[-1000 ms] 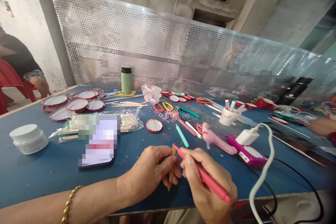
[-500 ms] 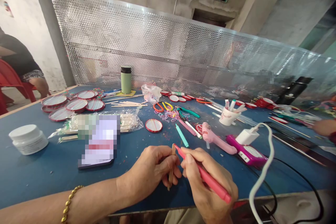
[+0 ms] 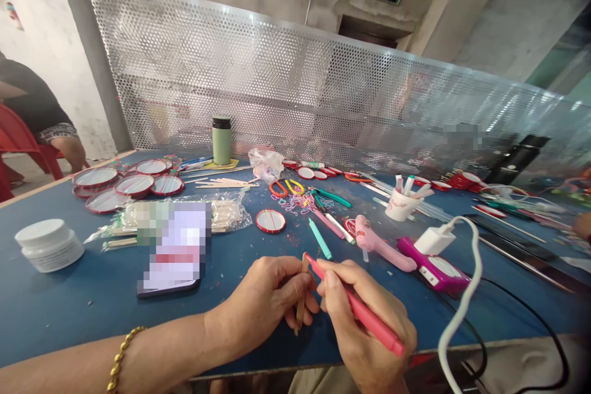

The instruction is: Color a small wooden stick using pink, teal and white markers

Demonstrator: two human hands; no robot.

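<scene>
Between the thumb and fingers of my left hand [image 3: 277,295] is a thin wooden craft stick [image 3: 301,305], held nearly upright close to the table's front edge. My right hand [image 3: 369,320] grips a red marker pen [image 3: 372,323] like a writing tool, its tip touching or very near the stick's upper end, which looks red there. A teal marker [image 3: 320,238] lies just beyond my hands. Further off are a pink marker [image 3: 330,223], a white pen [image 3: 340,229] and a pink hot glue gun [image 3: 381,246]. A round red-rimmed disc [image 3: 270,220] rests nearby.
A phone [image 3: 178,252], a white jar [image 3: 50,245] and bagged sticks [image 3: 226,212] occupy the left. At right, a purple power strip [image 3: 434,268] carries a white cable [image 3: 466,301]. Pliers [image 3: 335,198], a paper cup [image 3: 401,204] and a green bottle [image 3: 222,141] stand further back, before a perforated metal screen [image 3: 258,74].
My hands stay almost still; the red marker's back end has shifted very slightly to the left and up. Another person's hand at the far right has drawn mostly out of view.
</scene>
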